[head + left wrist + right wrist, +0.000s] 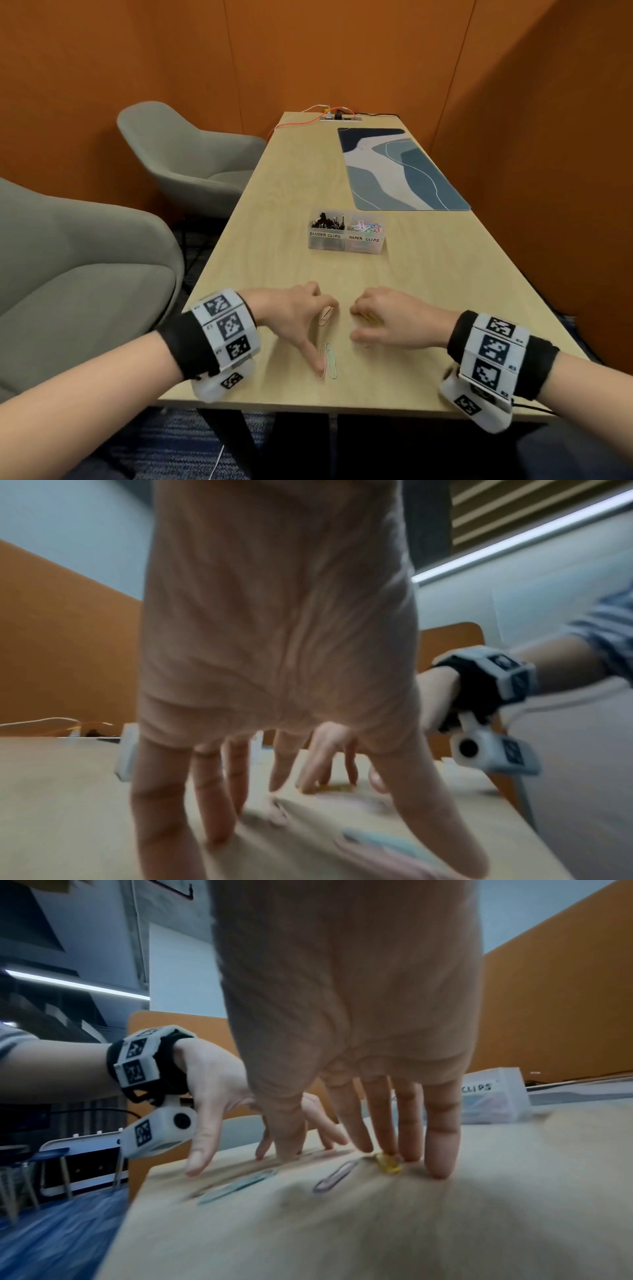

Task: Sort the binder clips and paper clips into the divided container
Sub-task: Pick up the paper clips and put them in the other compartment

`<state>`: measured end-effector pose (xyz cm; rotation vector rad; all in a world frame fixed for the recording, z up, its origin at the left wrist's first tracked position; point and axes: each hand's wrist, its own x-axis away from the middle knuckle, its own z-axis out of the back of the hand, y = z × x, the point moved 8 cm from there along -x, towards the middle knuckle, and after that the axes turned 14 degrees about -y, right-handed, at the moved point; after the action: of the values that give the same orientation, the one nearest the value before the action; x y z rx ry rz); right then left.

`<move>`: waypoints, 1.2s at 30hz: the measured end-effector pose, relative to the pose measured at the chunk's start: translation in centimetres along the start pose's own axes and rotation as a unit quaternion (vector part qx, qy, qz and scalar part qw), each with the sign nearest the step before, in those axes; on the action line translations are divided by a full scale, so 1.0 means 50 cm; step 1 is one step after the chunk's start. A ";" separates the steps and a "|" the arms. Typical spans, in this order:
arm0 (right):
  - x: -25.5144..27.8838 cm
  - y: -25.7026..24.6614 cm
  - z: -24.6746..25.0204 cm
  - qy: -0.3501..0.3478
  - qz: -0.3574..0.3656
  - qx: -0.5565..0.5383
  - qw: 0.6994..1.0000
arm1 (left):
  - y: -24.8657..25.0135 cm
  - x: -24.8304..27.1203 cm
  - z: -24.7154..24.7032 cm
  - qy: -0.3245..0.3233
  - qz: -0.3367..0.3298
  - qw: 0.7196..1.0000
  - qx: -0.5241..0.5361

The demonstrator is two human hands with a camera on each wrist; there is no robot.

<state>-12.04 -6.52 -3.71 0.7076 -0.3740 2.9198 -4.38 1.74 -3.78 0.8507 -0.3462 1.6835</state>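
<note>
The clear divided container (346,240) stands mid-table, with black binder clips in its left cell and coloured paper clips in its right. My left hand (325,337) is spread near the front edge. Its fingertips touch a peach paper clip (325,315), and its thumb lies beside a pink and a green paper clip (330,359). My right hand (354,323) presses straight fingertips on a yellow clip (387,1164), thumb apart. A purple paper clip (337,1176) lies just in front of that hand. In the left wrist view the left hand (373,823) shows extended fingers on the wood.
A blue patterned desk mat (400,168) covers the far right of the table (274,212). A power strip with orange cables (339,116) sits at the far end. Two grey armchairs (191,161) stand to the left. Orange walls close in the table.
</note>
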 end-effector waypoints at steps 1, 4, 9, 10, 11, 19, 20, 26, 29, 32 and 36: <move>0.006 -0.003 -0.009 0.005 -0.007 0.004 1.000 | 0.003 -0.004 -0.013 0.004 0.006 1.000 -0.023; 0.007 -0.012 -0.014 0.040 -0.023 0.008 0.999 | 0.008 -0.025 -0.015 0.034 0.005 0.999 -0.036; -0.002 0.022 0.026 0.101 -0.044 -0.033 0.993 | -0.001 -0.049 0.039 0.094 -0.012 0.994 0.059; -0.003 0.033 0.034 0.110 -0.050 -0.038 0.992 | -0.006 -0.055 0.050 0.109 -0.012 0.991 0.071; -0.003 0.043 0.041 0.117 -0.059 -0.046 0.990 | -0.010 -0.058 0.060 0.124 -0.012 0.990 0.073; -0.001 0.063 0.021 0.081 -0.118 -0.055 0.988 | -0.033 -0.071 0.077 0.177 0.047 0.981 0.069; -0.004 0.059 0.025 0.091 -0.119 -0.052 0.987 | -0.027 -0.073 0.075 0.182 0.060 0.980 0.060; -0.023 0.026 0.049 0.069 -0.093 0.022 0.993 | -0.004 -0.079 0.099 0.208 0.085 0.974 0.019; -0.027 0.011 0.053 0.039 -0.092 0.073 0.992 | 0.003 -0.076 0.110 0.194 0.082 0.978 -0.005; -0.032 -0.010 0.054 0.008 -0.104 0.138 0.985 | 0.009 -0.070 0.114 0.178 0.087 0.980 -0.021; -0.042 -0.028 0.052 -0.021 -0.116 0.195 0.974 | 0.003 -0.047 0.097 0.128 0.131 0.983 -0.008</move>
<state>-8.81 -5.98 -2.16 0.7977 0.2735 2.7780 -2.65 -3.05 -2.03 0.5839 -0.3035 2.0074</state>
